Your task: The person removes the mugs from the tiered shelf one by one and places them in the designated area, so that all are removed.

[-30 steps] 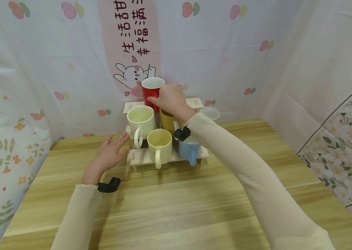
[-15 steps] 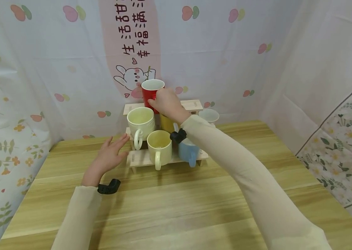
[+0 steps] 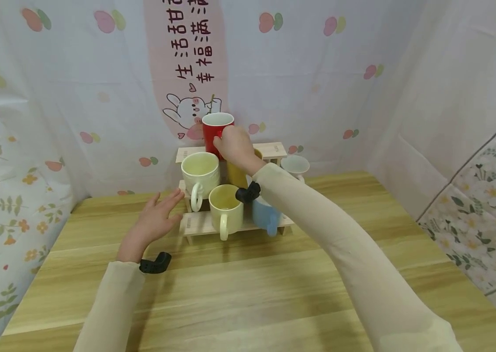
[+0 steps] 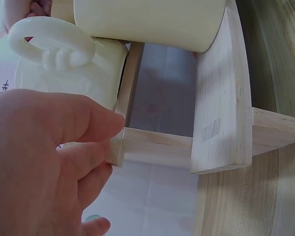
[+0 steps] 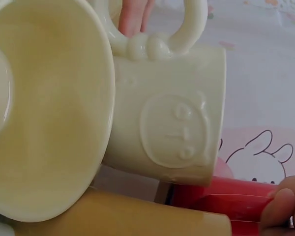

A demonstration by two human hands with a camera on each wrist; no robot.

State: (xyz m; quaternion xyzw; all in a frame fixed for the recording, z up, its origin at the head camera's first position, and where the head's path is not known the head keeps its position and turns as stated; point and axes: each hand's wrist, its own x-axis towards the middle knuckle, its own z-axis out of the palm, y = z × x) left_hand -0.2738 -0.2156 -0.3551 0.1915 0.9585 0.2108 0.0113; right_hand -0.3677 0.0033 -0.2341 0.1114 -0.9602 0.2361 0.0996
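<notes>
My right hand (image 3: 238,149) holds the red mug (image 3: 212,132) at its handle side; the mug stands on the top tier of a wooden stepped rack (image 3: 195,224). In the right wrist view, the fingers show beside the red mug (image 5: 211,201) at the corner. My left hand (image 3: 155,218) has its fingers outstretched, their tips touching the left end of the rack's middle tier. In front of that tier's end, a cream mug (image 3: 199,171) has its handle toward me. Beside it stands a mustard mug (image 3: 235,175), partly hidden by my right arm.
On the lowest tier are a pale yellow mug (image 3: 226,215) and a blue mug (image 3: 265,217). A white mug (image 3: 295,165) sits at the right of the rack. Behind the wooden table (image 3: 248,283) hangs a printed cloth (image 3: 318,102).
My right hand has shifted slightly down on the red mug and the wrist has swung a little left. The red mug stays in place; my left hand keeps its position.
</notes>
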